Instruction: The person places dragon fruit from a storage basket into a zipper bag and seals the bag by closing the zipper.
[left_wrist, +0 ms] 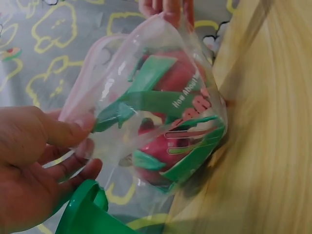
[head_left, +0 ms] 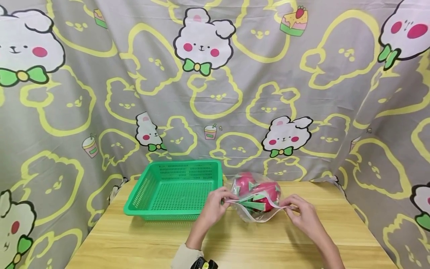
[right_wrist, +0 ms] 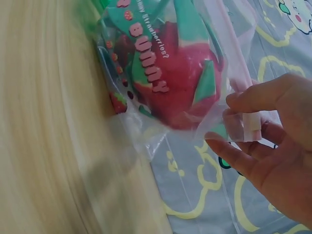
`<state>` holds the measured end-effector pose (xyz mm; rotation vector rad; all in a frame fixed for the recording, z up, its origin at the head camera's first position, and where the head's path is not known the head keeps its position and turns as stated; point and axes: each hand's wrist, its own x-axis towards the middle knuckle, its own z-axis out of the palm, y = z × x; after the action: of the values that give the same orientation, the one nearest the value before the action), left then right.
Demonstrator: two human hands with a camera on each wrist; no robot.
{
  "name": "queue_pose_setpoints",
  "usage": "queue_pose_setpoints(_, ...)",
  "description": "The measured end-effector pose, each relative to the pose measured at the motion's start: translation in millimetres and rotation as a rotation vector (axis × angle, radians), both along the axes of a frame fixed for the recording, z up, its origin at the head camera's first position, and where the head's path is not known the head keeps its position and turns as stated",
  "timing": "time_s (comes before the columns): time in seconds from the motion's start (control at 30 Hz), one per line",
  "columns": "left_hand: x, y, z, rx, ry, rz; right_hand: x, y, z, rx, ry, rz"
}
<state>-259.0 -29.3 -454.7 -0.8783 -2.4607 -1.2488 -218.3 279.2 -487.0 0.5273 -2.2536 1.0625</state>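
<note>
A clear plastic zip bag with a pink-edged mouth stands on the table, its opening parted. Inside it are red-pink dragon fruits with green scales, at least two of them. My left hand pinches the left end of the bag's mouth between thumb and fingers. At the opposite end, my right hand pinches the rim, its thumb and index finger close together in the right wrist view. Printed lettering reading "BUNNY" shows on the bag's side.
Left of the bag, a green perforated plastic basket with nothing in it sits close to my left hand. Both stand on a wood-grain table. A grey patterned curtain hangs behind the table and along both sides.
</note>
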Motion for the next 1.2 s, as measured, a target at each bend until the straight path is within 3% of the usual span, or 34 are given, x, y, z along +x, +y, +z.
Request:
queue_pose_setpoints(0.13,6.6,6.2,-3.6,-0.083,0.014,0.010,-0.4,-5.0,-2.2,0.031,-0.006,0.026)
queue_pose_setpoints(0.33,9.2,24.1,-13.3,-0.236,0.236,0.034,1.7,-6.0,-2.2,0.050,-0.038,0.019)
queue_pose_setpoints(0.47,6.5,36.8,-21.8,-0.209,0.365,0.124,2.3,-4.3,-2.3,0.072,-0.084,0.031)
queue_pose_setpoints(0.57,4.5,46.2,-27.8,-0.171,0.406,0.210,2.0,-3.2,-2.7,0.086,-0.123,0.064)
queue_pose_setpoints(0.77,1.2,58.4,-42.0,-0.173,0.386,0.347,2.6,-3.3,-4.6,0.137,-0.188,0.116)
queue_pose_setpoints(0.9,-1.7,60.3,-48.2,-0.150,0.314,0.345,4.1,-6.1,-4.8,0.160,-0.209,0.076)
queue_pose_setpoints(1.03,-7.4,60.5,-47.6,-0.125,0.256,0.332,1.2,-10.0,-6.4,0.167,-0.218,-0.018)
queue_pose_setpoints(1.2,-11.7,57.3,-41.9,-0.157,0.248,0.330,-4.7,-9.1,-11.8,0.180,-0.253,-0.120)
